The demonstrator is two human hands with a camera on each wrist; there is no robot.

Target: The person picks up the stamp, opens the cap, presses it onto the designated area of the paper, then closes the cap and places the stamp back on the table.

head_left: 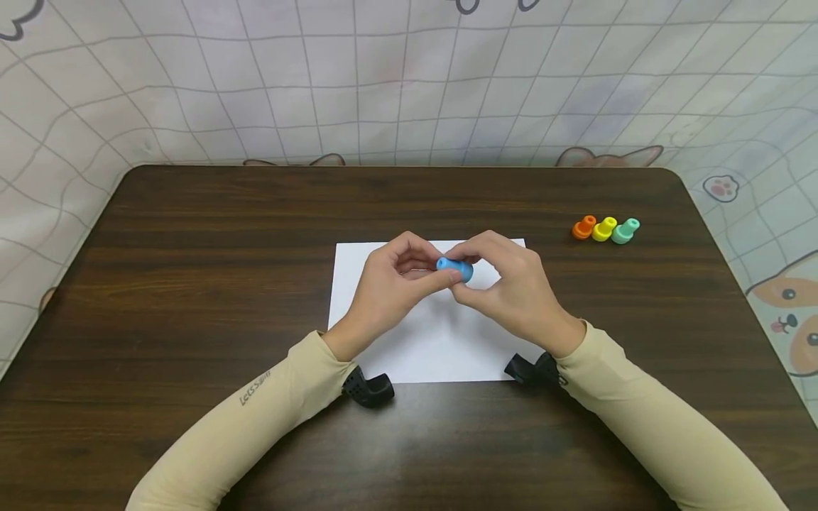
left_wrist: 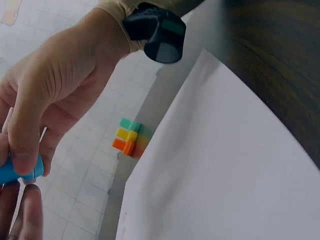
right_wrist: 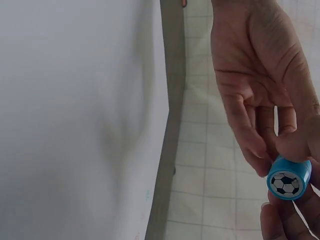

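Observation:
A small blue toy stamp (head_left: 455,268) is held between both hands over a white sheet of paper (head_left: 441,348). It lies tilted on its side, narrow handle toward the left and wide end toward the right. My left hand (head_left: 399,280) pinches it with thumb and fingers. From the other side my right hand (head_left: 508,284) grips the wide end between thumb and fingertips. The right wrist view shows a black-and-white soccer ball picture (right_wrist: 285,184) on that end. A seam rings the blue stamp (left_wrist: 32,170) in the left wrist view.
Orange (head_left: 584,227), yellow (head_left: 603,228) and mint-green stamps (head_left: 625,231) stand in a row at the back right of the dark wooden table (head_left: 211,284). Faint coloured marks (right_wrist: 147,195) show near the paper's edge. A grid-patterned cloth (head_left: 383,85) hangs behind the table.

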